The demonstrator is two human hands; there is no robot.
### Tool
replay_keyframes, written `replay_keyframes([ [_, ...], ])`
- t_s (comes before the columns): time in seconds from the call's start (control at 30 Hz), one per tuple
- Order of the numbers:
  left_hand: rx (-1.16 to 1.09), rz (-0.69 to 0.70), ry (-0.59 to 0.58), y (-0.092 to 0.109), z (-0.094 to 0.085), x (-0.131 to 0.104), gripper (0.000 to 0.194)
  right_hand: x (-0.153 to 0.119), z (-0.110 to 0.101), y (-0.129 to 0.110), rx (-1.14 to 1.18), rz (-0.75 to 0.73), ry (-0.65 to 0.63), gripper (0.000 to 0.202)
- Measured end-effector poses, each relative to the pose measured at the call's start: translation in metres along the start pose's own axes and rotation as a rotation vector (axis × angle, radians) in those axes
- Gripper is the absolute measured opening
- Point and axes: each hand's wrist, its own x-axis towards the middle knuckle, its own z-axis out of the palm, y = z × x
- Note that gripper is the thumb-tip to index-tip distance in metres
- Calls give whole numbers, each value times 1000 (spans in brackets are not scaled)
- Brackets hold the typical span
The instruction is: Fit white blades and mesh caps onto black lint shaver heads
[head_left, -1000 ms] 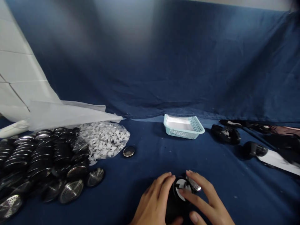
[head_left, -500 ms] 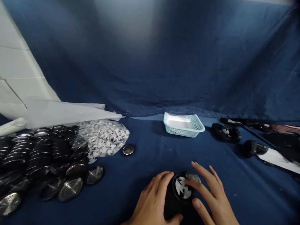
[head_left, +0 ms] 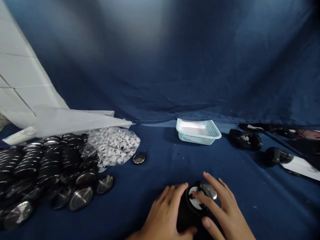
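A dark round-topped black part point(head_left: 183, 218) stands between my hands at the bottom centre, its lower body partly hidden. White plastic pieces point(head_left: 195, 202) lie in its round opening. My left hand point(head_left: 165, 215) is curled around the part's left side, fingertips by the rim and thumb below. My right hand point(head_left: 222, 208) has its fingers spread, the index fingertip pressing on the white pieces. Beneath the right fingers, a small round cap with a perforated metal face point(head_left: 209, 190) sits against the opening's right edge.
At left are rows of black perforated discs point(head_left: 47, 163) and a clear bag of small white pieces point(head_left: 115, 146). One small perforated cap point(head_left: 139, 158) lies beside the bag. A pale blue basket point(head_left: 197, 138) stands at the back, with black devices point(head_left: 246, 139) to its right.
My right index fingertip has moved slightly left over the white pieces, covering a different part of them. The cap shows more under the right fingers. The view has shifted a little.
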Motion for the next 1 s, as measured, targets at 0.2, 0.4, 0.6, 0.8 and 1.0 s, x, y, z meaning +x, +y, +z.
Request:
replay_keyframes([
  [0.2, 0, 2, -12, 1, -1, 1, 92, -8, 7, 3, 53, 50, -15, 35],
  [0.4, 15, -17, -24, -1, 0, 0, 95, -6, 0, -3, 269, 174, 13, 26],
  [0.6, 19, -1, -12, -2, 1, -1, 97, -1, -10, -2, 325, 101, -52, 26],
  [0.8, 11, -1, -24, -1, -3, 0, 98, -1, 3, 2, 67, -48, -3, 39],
  [1.0, 69, -5, -90, -3, -4, 1, 96, -2, 7, 3, -123, -68, 16, 40],
])
